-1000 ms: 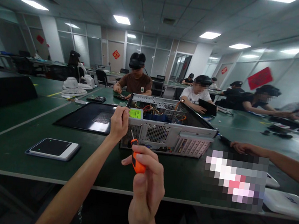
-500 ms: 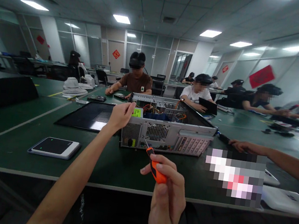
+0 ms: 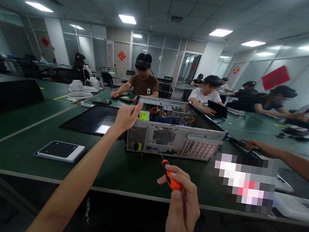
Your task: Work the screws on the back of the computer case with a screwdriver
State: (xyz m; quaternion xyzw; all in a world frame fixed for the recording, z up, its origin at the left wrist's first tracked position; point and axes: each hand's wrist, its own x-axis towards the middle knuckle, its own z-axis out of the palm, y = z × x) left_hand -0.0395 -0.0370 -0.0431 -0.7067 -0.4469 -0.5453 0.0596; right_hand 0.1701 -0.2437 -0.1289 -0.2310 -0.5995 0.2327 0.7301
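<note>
My right hand (image 3: 184, 209) is closed round the orange handle of a small screwdriver (image 3: 171, 178), thumb and fingers tight on it. It hovers over the near edge of the worktop (image 3: 133, 177). The thin shaft points away from me and a little left, and the tip stops short of the metal and touches nothing.

My left hand (image 3: 127, 116) is stretched out well ahead of the right. Its fingertips are bunched at the top left rear corner of the open computer case (image 3: 168, 137), just beside a green label (image 3: 143, 116). I cannot tell whether they pinch something small or only rest on the edge. The case stands ahead of both hands, with its rear panel facing me.

A black side panel (image 3: 96, 119) lies flat to the left of my left hand. A flat device with a dark screen (image 3: 60, 150) sits left of my forearm. Another person's hand (image 3: 257, 147) rests on the worktop far to the right of mine.

I judge this to be work on the fastenings at the back of the case, with the tool lifted off. The next move calls for bringing the tip up to the rear edge and seating it squarely in a screw head. My left hand has to brace the case so that it cannot slide.
</note>
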